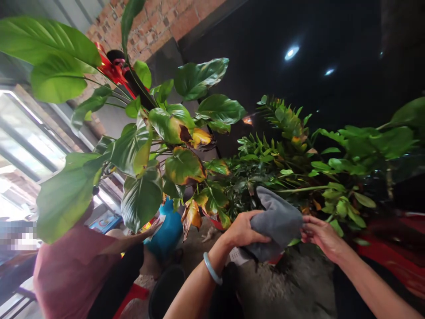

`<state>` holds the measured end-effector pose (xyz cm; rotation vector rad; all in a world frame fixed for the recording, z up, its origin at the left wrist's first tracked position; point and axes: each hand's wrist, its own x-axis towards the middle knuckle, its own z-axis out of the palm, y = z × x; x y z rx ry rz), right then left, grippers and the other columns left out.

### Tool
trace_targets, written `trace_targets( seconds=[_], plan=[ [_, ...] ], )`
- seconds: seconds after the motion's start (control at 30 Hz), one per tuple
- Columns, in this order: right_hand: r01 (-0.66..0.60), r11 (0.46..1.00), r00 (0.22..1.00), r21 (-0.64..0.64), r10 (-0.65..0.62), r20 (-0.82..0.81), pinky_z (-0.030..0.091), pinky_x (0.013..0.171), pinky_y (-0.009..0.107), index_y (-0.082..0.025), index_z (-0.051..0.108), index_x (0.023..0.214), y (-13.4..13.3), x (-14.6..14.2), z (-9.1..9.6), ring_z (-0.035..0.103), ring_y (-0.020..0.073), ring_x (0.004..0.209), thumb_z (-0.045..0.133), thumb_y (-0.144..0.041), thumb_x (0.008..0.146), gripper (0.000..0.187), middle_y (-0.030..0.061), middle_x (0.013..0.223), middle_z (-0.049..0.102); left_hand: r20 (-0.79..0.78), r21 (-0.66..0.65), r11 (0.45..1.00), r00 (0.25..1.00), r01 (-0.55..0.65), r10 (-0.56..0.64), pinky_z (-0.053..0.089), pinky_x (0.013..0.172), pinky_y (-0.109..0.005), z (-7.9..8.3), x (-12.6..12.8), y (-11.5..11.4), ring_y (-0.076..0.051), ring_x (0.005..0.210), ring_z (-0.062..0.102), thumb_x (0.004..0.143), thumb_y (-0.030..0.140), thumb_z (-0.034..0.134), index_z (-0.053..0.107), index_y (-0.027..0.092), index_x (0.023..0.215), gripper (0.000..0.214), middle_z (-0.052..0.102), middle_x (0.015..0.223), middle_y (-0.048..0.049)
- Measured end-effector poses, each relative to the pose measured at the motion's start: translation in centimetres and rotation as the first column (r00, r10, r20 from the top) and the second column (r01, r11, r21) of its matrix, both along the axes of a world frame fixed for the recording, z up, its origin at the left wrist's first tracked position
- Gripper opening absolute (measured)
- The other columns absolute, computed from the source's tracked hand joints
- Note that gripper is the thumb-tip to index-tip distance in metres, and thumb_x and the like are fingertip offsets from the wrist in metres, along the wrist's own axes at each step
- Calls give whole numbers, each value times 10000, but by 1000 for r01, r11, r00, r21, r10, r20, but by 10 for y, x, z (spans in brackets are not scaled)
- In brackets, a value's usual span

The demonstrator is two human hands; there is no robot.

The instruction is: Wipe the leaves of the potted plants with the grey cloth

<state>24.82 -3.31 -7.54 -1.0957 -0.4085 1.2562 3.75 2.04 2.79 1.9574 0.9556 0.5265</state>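
Observation:
A grey cloth (280, 223) is bunched up in front of the potted plants, one fold of it standing up. My left hand (244, 230), with a pale bangle (212, 268) on the wrist, grips the cloth from its left side, the thumb across its front. At the cloth's right edge my right hand (320, 237) has its fingertips pinched together on the border. Just under the cloth a small part of a green leaf (294, 242) shows; whatever else lies behind the cloth is hidden. Green foliage (345, 208) surrounds both hands.
A tall broad-leaved plant (184, 166) with yellow and brown leaf edges rises at centre left. Beyond it a person in a pink shirt (73, 266) sits near a blue container (166, 230). A dark bucket (166, 292) stands low on the floor. Behind the plants is a black glossy panel (265, 53).

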Motion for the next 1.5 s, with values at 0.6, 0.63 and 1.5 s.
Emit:
trace_targets(
  seconds=[0.6, 0.63, 1.5],
  plan=[
    [14, 996, 999, -86, -11, 37, 436, 386, 260, -219, 626, 584, 1, 10, -10, 521, 144, 376, 694, -183, 482, 128, -15, 435, 593, -139, -60, 973, 964, 221, -227, 478, 829, -283, 11, 3, 6, -221, 939, 630, 504, 245, 843, 705, 195, 1090, 604, 716, 948, 11],
    [9, 997, 999, -79, -7, 34, 452, 403, 267, -215, 632, 592, 1, 9, -9, 535, 147, 391, 702, -183, 474, 141, -6, 451, 606, -40, -17, 985, 985, 169, -170, 473, 860, -289, 19, 4, 10, -223, 962, 624, 512, 236, 839, 697, 186, 1107, 614, 715, 982, -1],
    [-2, 1000, 999, -25, 3, 33, 491, 434, 299, -205, 668, 630, 2, 2, -5, 556, 156, 415, 773, -183, 438, 220, 14, 492, 642, 62, 136, 848, 859, -512, 509, 496, 853, -364, 3, -56, 27, -243, 898, 647, 513, 167, 784, 687, 132, 1061, 557, 729, 933, -53]
  ],
)
